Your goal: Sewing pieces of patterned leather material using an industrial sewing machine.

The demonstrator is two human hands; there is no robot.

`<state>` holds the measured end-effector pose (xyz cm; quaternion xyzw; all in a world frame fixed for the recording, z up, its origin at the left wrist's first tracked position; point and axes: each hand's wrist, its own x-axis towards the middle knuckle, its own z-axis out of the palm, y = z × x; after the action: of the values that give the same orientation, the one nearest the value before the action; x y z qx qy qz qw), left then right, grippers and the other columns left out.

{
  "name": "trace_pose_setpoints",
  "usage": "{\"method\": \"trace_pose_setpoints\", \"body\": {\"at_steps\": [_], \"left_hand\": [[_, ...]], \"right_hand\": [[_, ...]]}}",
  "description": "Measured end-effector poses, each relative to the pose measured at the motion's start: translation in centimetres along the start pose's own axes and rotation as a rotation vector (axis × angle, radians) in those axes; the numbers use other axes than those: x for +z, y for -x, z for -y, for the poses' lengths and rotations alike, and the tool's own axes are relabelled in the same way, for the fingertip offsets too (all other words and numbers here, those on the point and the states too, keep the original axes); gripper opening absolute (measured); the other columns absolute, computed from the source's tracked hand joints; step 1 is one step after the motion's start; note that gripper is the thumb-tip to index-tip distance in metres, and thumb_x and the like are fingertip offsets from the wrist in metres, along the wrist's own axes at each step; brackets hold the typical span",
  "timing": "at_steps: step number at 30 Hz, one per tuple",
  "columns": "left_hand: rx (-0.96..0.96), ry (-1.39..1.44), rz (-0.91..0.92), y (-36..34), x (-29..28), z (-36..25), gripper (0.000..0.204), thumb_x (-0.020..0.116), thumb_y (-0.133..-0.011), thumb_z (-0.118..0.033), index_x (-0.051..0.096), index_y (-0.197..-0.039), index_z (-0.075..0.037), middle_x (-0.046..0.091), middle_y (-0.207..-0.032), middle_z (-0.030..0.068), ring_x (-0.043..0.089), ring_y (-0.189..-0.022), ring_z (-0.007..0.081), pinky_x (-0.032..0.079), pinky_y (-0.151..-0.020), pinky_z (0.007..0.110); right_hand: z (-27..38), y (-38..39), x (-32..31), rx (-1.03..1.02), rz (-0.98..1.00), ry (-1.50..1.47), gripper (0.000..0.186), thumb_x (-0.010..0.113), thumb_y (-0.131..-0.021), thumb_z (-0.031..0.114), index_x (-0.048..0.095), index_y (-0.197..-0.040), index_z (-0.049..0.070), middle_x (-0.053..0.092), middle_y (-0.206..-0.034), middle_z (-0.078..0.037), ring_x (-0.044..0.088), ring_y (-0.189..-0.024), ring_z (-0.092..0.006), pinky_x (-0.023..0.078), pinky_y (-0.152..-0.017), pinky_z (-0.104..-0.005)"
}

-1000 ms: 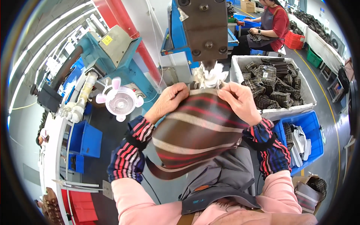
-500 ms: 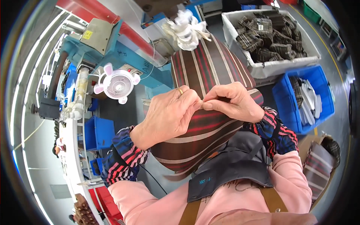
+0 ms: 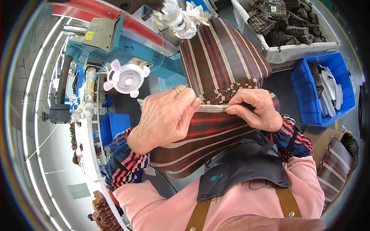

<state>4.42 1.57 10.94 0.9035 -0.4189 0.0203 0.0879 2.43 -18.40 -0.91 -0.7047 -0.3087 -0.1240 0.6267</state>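
Both hands pinch a pale, narrow woven edge (image 3: 211, 108) of a brown, red and cream striped fabric piece (image 3: 192, 154), stretched between them. My left hand (image 3: 165, 115), a gold ring on one finger, grips its left part, fingers curled. My right hand (image 3: 254, 111) pinches it farther right between thumb and forefinger. The piece hangs over my lap and apron (image 3: 239, 177). Just beyond lies more striped fabric (image 3: 219, 57), beneath a machine fitting wrapped in crumpled white cloth (image 3: 181, 19).
A teal machine (image 3: 127, 46) and white fan (image 3: 125, 79) stand left. At back right is a bin rim (image 3: 293, 52) around plaid pieces. A blue crate (image 3: 316, 115) with white pieces and a cardboard box (image 3: 320, 142) sit right. Another blue crate (image 3: 115, 129) is left.
The striped piece came away from the white-wrapped fitting toward me. Since half a second ago my hands have moved apart along its edge, exposing the pale strip, and the view has tilted downward.
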Motion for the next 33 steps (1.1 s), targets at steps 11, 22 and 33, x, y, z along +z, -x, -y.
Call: {"method": "trace_pose_setpoints", "body": {"at_steps": [11,22,33], "left_hand": [[0.016,0.038,0.045,-0.4,0.6,1.8,0.017,0.055,-0.081,-0.013,0.045,-0.071,-0.005,0.047,-0.063,0.0087,0.05,-0.054,0.0271,0.037,-0.045,0.037],[-0.08,0.233,-0.247,-3.8,1.8,10.0,0.032,0.049,-0.09,-0.022,0.043,-0.068,0.0,0.039,-0.057,0.0089,0.039,-0.051,0.0222,0.034,-0.05,0.03],[-0.007,0.521,-0.596,-9.2,1.7,15.6,0.02,0.037,-0.09,-0.007,0.048,-0.105,-0.001,0.056,-0.078,0.0089,0.053,-0.069,0.0174,0.042,-0.066,0.029]], "right_hand": [[0.3,0.6,-0.9,0.011,-0.01,0.138,0.011,0.065,-0.076,0.008,0.056,-0.075,0.002,0.054,-0.062,-0.01,0.054,-0.053,-0.0256,0.041,-0.048,-0.0308],[-2.2,-6.9,-3.2,0.182,-0.06,0.144,0.015,0.062,-0.081,0.009,0.055,-0.072,-0.001,0.05,-0.054,-0.005,0.041,-0.048,-0.0074,0.035,-0.045,-0.0239],[-2.0,-12.1,-5.0,0.166,-0.074,0.188,0.015,0.059,-0.083,0.009,0.056,-0.073,-0.002,0.054,-0.058,-0.002,0.046,-0.056,-0.0034,0.038,-0.05,-0.0204]]}}
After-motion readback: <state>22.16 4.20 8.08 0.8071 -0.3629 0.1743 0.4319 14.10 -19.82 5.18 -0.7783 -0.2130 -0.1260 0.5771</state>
